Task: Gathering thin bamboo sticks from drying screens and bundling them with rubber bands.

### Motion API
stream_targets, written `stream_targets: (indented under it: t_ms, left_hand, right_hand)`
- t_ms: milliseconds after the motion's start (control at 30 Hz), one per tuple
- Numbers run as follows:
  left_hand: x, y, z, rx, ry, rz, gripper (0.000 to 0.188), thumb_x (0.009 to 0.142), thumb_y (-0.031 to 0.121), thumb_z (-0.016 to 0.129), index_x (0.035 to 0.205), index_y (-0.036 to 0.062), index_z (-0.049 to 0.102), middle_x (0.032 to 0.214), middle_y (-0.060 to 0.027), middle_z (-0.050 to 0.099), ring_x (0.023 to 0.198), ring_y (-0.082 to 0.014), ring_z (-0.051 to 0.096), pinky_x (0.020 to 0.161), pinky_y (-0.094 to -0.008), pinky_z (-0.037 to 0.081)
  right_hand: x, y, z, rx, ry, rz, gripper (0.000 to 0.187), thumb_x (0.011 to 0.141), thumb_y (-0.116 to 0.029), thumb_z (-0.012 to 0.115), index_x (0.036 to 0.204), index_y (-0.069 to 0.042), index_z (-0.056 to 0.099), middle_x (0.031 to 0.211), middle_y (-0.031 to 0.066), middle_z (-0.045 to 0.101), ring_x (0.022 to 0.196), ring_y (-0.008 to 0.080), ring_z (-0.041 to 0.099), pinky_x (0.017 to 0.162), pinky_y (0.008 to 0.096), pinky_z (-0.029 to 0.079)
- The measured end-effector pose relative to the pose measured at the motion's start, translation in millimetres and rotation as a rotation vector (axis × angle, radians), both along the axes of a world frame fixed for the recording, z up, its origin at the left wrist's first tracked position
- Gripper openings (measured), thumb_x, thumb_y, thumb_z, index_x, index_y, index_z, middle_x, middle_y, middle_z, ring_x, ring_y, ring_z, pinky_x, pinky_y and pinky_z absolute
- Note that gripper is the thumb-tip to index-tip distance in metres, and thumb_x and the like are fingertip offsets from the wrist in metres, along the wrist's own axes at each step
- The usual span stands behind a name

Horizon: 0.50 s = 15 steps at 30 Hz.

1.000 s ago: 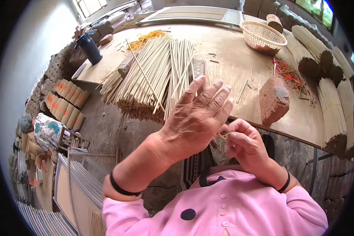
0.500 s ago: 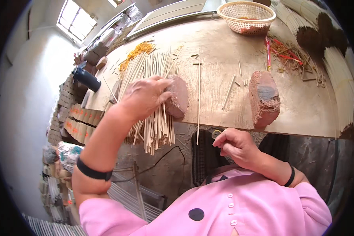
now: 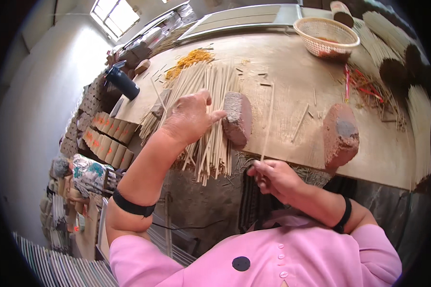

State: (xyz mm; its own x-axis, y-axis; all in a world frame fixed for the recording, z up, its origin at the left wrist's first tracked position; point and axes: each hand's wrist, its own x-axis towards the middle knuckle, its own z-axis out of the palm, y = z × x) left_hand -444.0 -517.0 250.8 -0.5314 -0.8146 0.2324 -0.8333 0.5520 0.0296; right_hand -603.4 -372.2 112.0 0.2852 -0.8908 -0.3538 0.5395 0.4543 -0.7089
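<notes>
A thick layer of thin pale sticks (image 3: 210, 153) lies on the table, with near ends jutting past its front edge. My left hand (image 3: 187, 117) is over these sticks, open, its thumb stretched toward a reddish brick (image 3: 238, 119). That brick stands at the right side of the layer; whether the thumb touches it I cannot tell. Low at the table's front edge, my right hand (image 3: 277, 179) is closed, thumb and finger pinching the near end of a single thin stick (image 3: 269, 115). The rest of this stick stretches away across the tabletop.
Another brick (image 3: 341, 136) stands to the right near the edge. A cream plastic basket (image 3: 326, 38), red strips (image 3: 366, 88) and large stick bundles (image 3: 383, 52) are at the far right. Yellow bands (image 3: 191, 61) lie behind the sticks; a dark bottle (image 3: 122, 82) stands at left.
My left hand has come off the top of the brick, leftward onto the sticks. My right fingers have closed on the single stick's end; the yellow loop at them no longer shows. The view has shifted.
</notes>
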Motion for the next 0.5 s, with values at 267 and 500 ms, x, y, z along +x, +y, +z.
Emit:
stream_targets:
  t_ms: [267,500]
  left_hand:
    - [93.2,-46.0,26.7,0.074,0.166,0.310,0.025,0.085,0.025,0.065,0.074,0.0027,0.061,0.056,-0.0048,0.055,0.052,-0.0146,0.054,0.050,-0.0296,0.044]
    - [56.5,-80.7,13.9,0.517,0.357,0.326,0.021,0.079,0.021,0.068,0.073,0.0009,0.064,0.065,-0.0063,0.060,0.054,-0.0111,0.054,0.048,-0.0270,0.044]
  right_hand:
    - [-1.5,20.5,56.3,-0.226,0.149,0.138,0.029,0.094,-0.027,0.055,0.083,-0.001,0.060,0.066,0.0010,0.053,0.053,0.0073,0.047,0.048,0.0204,0.038]
    - [23.5,0.2,78.7,-0.231,0.103,0.259,0.026,0.095,-0.025,0.055,0.083,-0.002,0.060,0.070,0.0007,0.057,0.055,0.0060,0.047,0.050,0.0204,0.040]
